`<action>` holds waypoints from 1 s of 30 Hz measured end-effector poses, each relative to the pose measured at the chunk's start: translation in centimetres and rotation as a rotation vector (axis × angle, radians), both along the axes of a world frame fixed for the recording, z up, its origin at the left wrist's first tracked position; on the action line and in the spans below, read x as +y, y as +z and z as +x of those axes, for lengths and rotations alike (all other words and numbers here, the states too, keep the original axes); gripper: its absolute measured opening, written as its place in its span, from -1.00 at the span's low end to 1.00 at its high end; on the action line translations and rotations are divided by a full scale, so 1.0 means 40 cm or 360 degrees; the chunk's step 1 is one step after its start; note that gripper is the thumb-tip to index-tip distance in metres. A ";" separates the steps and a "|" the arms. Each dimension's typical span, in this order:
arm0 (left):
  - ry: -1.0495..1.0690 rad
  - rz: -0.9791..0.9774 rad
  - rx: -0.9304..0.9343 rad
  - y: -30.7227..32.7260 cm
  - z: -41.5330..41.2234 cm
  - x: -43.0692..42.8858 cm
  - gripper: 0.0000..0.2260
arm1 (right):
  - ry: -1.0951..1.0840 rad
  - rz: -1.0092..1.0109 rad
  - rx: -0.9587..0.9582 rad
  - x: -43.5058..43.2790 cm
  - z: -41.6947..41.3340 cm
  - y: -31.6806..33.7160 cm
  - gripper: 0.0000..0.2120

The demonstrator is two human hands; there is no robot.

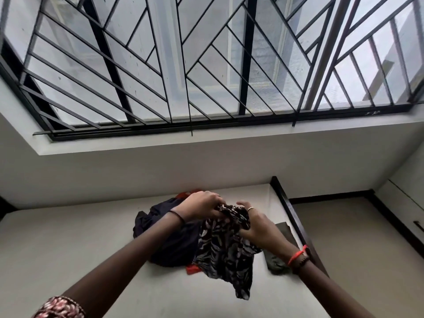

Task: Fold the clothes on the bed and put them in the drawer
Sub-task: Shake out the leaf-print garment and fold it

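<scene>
Bed (68, 249) carries the clothes pile at far centre. Navy garment (169, 237) lies left, under the left forearm. Left hand (202, 203) and right hand (254, 223) both clutch the patterned garment (224, 249) at its bunched top; it hangs below them. Olive garment (280, 260) lies right, near the bed edge.

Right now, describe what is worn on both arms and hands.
The left hand is bare; thin dark band at the wrist, floral sleeve higher up. The right hand has a ring; orange thread band and dark beads at the wrist.
</scene>
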State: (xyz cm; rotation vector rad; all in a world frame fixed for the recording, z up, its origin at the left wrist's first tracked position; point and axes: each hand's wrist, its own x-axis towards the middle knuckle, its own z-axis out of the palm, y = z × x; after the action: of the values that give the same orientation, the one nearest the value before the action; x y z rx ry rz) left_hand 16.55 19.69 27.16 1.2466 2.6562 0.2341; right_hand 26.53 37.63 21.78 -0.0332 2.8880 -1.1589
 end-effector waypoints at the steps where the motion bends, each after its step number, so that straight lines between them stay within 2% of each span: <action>1: -0.0020 0.0010 0.0002 -0.004 0.001 0.002 -0.75 | 0.0026 0.0050 0.0016 -0.002 0.009 -0.010 -0.26; 4: -0.0110 -0.0032 0.0019 -0.027 -0.007 -0.002 -0.71 | 0.0081 0.0027 -0.0007 0.003 0.026 -0.031 -0.26; 8: -0.0196 -0.0094 -0.0011 -0.058 0.005 -0.006 -0.58 | 0.0142 -0.0196 -0.0100 0.024 0.042 -0.020 -0.53; 12: -0.0140 -0.0121 -0.0092 -0.036 0.035 0.009 -0.77 | 0.0125 -0.0493 -0.0094 0.027 0.067 -0.017 -0.61; 15: -0.0084 -0.0141 -0.0329 -0.026 0.042 0.006 -0.80 | 0.0111 -0.0628 -0.0168 0.027 0.085 -0.031 -0.58; 19: -0.0153 -0.0180 -0.0508 -0.077 0.032 -0.029 -0.68 | 0.0383 -0.0636 -0.0511 0.064 0.098 -0.071 -0.42; 23: -0.0232 -0.0263 -0.0618 -0.148 0.025 -0.018 -0.68 | 0.0516 -0.0590 -0.0740 0.114 0.091 -0.115 -0.41; 26: -0.0213 -0.0230 -0.0650 -0.207 -0.014 0.018 -0.68 | 0.0498 -0.0467 -0.0691 0.153 0.033 -0.148 -0.59; 28: -0.0172 -0.0186 -0.0594 -0.244 -0.052 0.041 -0.67 | 0.0360 -0.0412 -0.0605 0.174 -0.008 -0.174 -0.70; 30: -0.0101 -0.0115 -0.0532 -0.274 -0.093 0.058 -0.68 | 0.0208 -0.0360 -0.0506 0.189 -0.047 -0.196 -0.73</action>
State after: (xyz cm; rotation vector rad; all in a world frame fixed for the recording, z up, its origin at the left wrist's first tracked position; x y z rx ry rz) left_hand 12.81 22.03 16.20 1.1535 2.3175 0.3045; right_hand 24.66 45.19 13.95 -0.0381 2.4347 -1.3236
